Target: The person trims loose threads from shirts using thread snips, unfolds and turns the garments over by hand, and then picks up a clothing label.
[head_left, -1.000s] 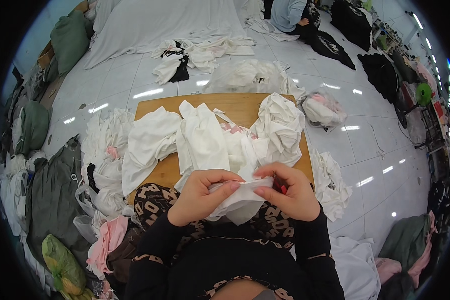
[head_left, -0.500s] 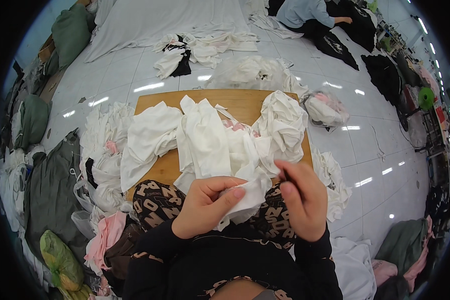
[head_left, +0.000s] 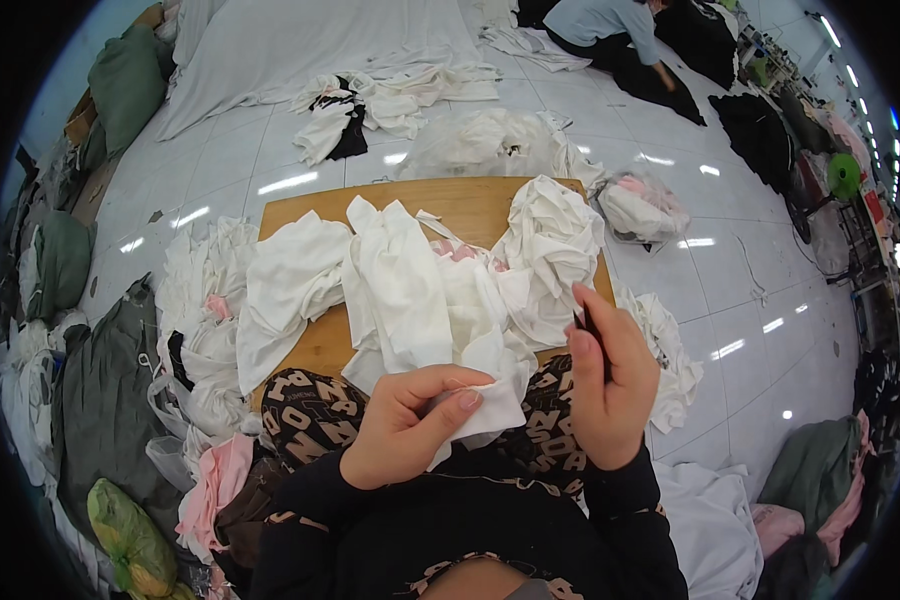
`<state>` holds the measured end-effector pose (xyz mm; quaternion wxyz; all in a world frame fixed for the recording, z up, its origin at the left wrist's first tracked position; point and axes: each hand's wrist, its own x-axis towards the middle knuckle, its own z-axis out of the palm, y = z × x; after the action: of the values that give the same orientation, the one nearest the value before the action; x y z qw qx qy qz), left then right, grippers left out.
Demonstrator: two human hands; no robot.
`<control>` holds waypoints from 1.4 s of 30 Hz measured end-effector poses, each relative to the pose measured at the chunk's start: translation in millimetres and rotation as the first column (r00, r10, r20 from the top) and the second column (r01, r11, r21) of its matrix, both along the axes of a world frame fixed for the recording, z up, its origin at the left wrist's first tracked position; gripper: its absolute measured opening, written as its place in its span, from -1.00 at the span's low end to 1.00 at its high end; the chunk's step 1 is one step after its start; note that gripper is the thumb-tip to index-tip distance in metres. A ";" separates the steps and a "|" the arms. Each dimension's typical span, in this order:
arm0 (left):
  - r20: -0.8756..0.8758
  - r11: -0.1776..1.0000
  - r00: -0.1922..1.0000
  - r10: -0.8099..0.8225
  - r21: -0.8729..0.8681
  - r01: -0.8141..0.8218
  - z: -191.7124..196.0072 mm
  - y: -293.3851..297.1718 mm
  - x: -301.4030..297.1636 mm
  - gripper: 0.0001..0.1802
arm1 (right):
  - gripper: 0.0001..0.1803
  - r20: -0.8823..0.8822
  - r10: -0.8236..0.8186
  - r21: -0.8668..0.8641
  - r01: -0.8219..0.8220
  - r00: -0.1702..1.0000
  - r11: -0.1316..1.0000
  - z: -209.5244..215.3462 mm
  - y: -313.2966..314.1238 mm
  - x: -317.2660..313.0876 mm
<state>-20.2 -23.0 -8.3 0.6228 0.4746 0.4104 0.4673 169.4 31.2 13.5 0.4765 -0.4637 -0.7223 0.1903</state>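
My left hand (head_left: 400, 425) is closed over my lap, pinching the edge of a white garment (head_left: 498, 404) between thumb and fingers. The rest of that garment runs up onto the low wooden table (head_left: 375, 192), where its folds mix with other white cloth. My right hand (head_left: 615, 395) is raised to the right of the garment, apart from it. A small dark tool (head_left: 583, 322) shows between its thumb and fingers; its kind is mostly hidden. On the table lie a folded white piece (head_left: 292, 270) at the left and a crumpled white heap (head_left: 550, 235) at the right.
White cloth heaps (head_left: 205, 290) flank the table. A clear plastic bag of cloth (head_left: 490, 140) lies beyond it, a smaller bag (head_left: 645, 208) to its right. A green-yellow bag (head_left: 130, 535) sits lower left. Another person (head_left: 610, 35) handles black cloth at the far right.
My right hand has lifted slightly away from the garment, fingers pointing more upward. My left hand keeps its pinch. The other person's arm has reached lower, and the whole view has shifted a little.
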 end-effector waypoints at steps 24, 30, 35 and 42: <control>-0.105 0.976 0.992 0.073 0.210 -0.050 -5.6 1.5 7.6 -0.81 | -0.67 0.360 0.178 0.074 -0.219 0.916 0.973 11.1 -29.0 -1.2; -0.034 0.971 0.991 0.130 0.205 -0.120 -7.9 -1.2 19.5 -0.81 | -0.68 0.196 0.183 0.054 -0.197 0.963 0.979 3.4 -29.1 -6.9; 0.048 0.992 0.993 0.111 0.050 -0.113 -7.4 -1.3 11.4 -0.80 | -0.68 0.182 0.157 -0.021 -0.156 0.971 0.988 11.2 -31.8 1.1; 0.001 0.978 0.995 0.103 0.181 -0.101 -5.1 0.5 15.4 -0.80 | -0.68 0.254 0.183 0.036 -0.199 0.950 0.979 12.6 -32.6 1.7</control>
<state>-4.8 -22.5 -13.4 0.5509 0.5093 0.3926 0.5319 171.1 -1.3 26.1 0.3753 -0.3970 -0.8234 0.1533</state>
